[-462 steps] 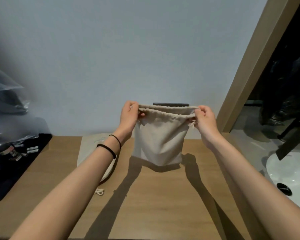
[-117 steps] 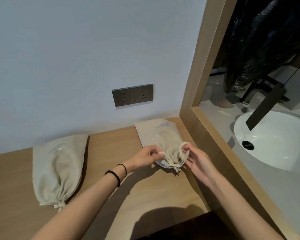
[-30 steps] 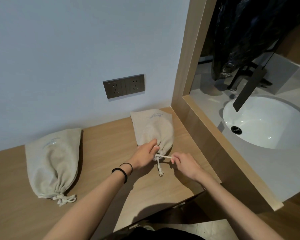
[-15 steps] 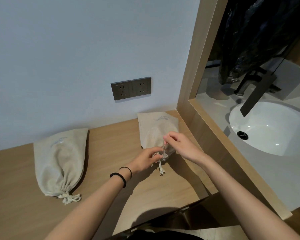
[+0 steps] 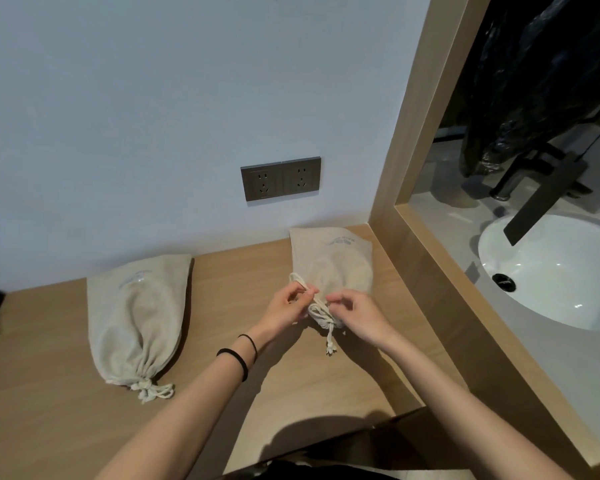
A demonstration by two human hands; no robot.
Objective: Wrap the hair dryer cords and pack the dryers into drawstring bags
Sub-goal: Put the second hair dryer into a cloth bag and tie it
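Two hands work at the gathered neck of a drawstring bag (image 5: 329, 261) lying on the bench (image 5: 291, 379) by the wall, left hand (image 5: 286, 310) pinching its cord (image 5: 317, 308), right hand (image 5: 359, 315) curled just beside, grip unclear, with a second tied bag (image 5: 136, 317) well apart.

The wooden table (image 5: 291, 386) butts against a pale wall (image 5: 153, 116), which carries a dark grey double socket plate (image 5: 280, 179) mounted above the table's far edge, toward the far right corner. A wooden frame (image 5: 409, 140) rises at the table's right edge. Beyond it lies a grey counter (image 5: 551, 375) with a round white basin (image 5: 561, 271), a dark drain (image 5: 503, 282) in the bowl and a black flat-spout faucet (image 5: 541, 199) over the basin's far rim. Crinkled black plastic (image 5: 534, 74) hangs above the faucet.
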